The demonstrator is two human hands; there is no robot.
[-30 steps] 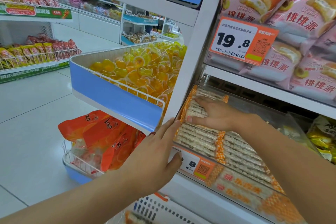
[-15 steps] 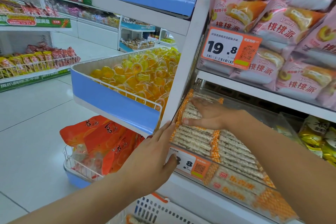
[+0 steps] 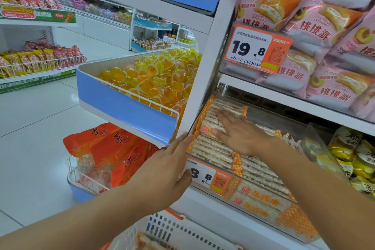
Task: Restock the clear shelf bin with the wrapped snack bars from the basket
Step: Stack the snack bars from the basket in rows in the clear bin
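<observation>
Head cam: right hand had slid a bit deeper, fingers flat, pressing the bars down in the bin at center right. Left hand stayed relaxed, braced on the bin's front corner. Looked like tidying; the basket at bottom still had bars.
</observation>
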